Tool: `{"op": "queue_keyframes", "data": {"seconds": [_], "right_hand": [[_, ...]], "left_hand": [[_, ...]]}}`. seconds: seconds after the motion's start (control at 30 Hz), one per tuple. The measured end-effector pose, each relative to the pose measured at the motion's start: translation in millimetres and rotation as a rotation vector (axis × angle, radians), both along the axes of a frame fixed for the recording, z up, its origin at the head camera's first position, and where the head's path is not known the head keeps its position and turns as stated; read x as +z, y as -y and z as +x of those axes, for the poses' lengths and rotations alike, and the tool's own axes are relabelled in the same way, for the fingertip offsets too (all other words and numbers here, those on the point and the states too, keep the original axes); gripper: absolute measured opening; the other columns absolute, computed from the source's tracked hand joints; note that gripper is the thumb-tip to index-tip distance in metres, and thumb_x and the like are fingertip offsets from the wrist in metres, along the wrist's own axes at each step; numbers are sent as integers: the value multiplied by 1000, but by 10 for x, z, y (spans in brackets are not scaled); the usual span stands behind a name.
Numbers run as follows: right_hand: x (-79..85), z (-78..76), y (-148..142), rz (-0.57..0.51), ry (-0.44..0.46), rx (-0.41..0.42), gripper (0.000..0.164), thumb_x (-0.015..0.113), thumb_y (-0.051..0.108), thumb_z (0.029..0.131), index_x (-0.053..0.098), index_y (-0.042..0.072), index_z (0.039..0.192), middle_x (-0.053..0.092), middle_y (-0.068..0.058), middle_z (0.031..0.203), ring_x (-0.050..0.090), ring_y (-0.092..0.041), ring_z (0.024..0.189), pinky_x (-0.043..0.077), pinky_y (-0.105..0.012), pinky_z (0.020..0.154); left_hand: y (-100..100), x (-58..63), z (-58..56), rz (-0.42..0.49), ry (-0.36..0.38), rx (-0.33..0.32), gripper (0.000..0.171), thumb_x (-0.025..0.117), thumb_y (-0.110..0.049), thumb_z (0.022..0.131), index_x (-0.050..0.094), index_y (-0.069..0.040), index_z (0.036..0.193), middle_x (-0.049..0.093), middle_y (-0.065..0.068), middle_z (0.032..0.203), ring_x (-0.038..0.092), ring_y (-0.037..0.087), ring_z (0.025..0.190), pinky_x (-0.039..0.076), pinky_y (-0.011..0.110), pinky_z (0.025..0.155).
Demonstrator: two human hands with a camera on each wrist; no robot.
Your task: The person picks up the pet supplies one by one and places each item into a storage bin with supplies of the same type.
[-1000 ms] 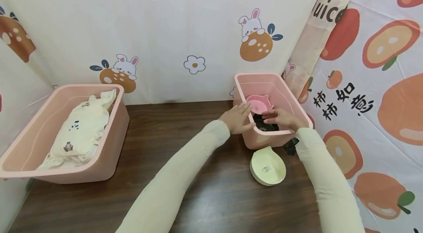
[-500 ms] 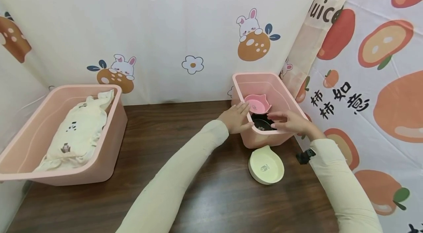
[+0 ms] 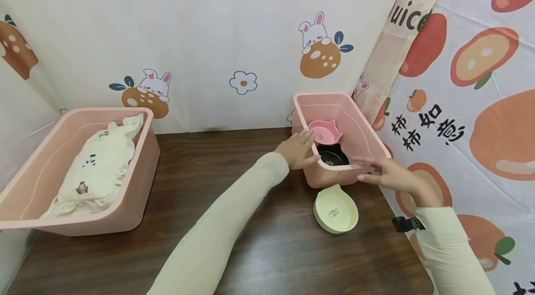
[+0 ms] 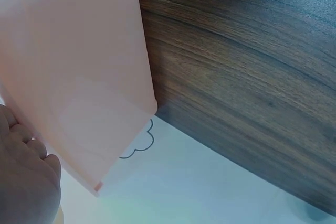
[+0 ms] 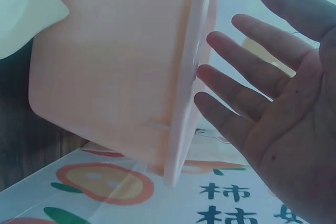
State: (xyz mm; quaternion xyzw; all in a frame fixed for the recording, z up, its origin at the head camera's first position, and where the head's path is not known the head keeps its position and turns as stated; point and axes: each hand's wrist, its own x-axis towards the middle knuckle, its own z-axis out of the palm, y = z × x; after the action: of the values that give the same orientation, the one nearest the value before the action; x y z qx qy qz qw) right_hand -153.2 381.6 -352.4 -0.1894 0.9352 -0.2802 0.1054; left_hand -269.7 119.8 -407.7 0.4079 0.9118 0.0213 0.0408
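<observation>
Inside the pink bin (image 3: 368, 133) at the right lie a pink cat-eared bowl (image 3: 326, 132) and, nearer me, a black cat-eared bowl (image 3: 332, 155). My left hand (image 3: 296, 150) rests on the bin's left rim with its fingers straight. Near the bin's front right corner, my right hand (image 3: 388, 174) hovers with spread fingers and holds nothing; the right wrist view shows its bare palm (image 5: 294, 124) beside the rim. A pale yellow bowl (image 3: 336, 210) with a fish-bone print stands on the table just in front of the bin.
A larger pink bin (image 3: 148, 165) at the left holds a cream printed cloth bundle (image 3: 98, 165). The brown wooden table (image 3: 209, 169) meets a printed curtain (image 3: 200, 53) behind and another on the right. A black wrist device (image 3: 406, 224) sits on my right forearm.
My right hand has let go of the black bowl, risen out of the bin and moved right and toward me. My left hand stays on the rim.
</observation>
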Motion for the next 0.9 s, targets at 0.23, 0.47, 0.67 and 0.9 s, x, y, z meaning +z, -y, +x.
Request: {"op": "queue_keyframes", "data": {"seconds": [0.23, 0.47, 0.67, 0.9], "right_hand": [[-112, 392, 67, 53, -45, -60, 62, 71, 24, 87, 46, 6, 141, 45, -21, 143, 39, -45, 131, 35, -64, 98], [-525, 677, 183, 43, -135, -43, 59, 75, 20, 83, 52, 5, 135, 49, -22, 138, 43, -44, 128, 38, -59, 95], [-999, 845, 304, 17, -132, -81, 60, 77, 23, 80, 55, 4, 132, 54, -21, 134, 48, -43, 124, 44, -58, 92], [-1407, 954, 509, -21, -194, -101, 62, 79, 18, 77, 55, 0, 131, 57, -21, 130, 50, -45, 121, 39, -63, 95]], "left_hand": [[-5, -17, -3, 4, 3, -4, 76, 28, -57, 99, 10, -8, 154, 9, 6, 161, 7, 22, 148, 13, 34, 119], [-4, -25, -12, 13, -4, -1, 77, 27, -58, 99, 10, -8, 154, 9, 6, 161, 6, 22, 148, 15, 35, 119], [-5, -22, -10, 10, 6, 0, 76, 27, -57, 99, 10, -8, 154, 9, 6, 161, 6, 22, 148, 15, 35, 119], [-16, -45, -26, 16, 8, 10, 76, 26, -58, 99, 9, -9, 155, 7, 5, 162, 4, 20, 148, 12, 34, 119]]}}
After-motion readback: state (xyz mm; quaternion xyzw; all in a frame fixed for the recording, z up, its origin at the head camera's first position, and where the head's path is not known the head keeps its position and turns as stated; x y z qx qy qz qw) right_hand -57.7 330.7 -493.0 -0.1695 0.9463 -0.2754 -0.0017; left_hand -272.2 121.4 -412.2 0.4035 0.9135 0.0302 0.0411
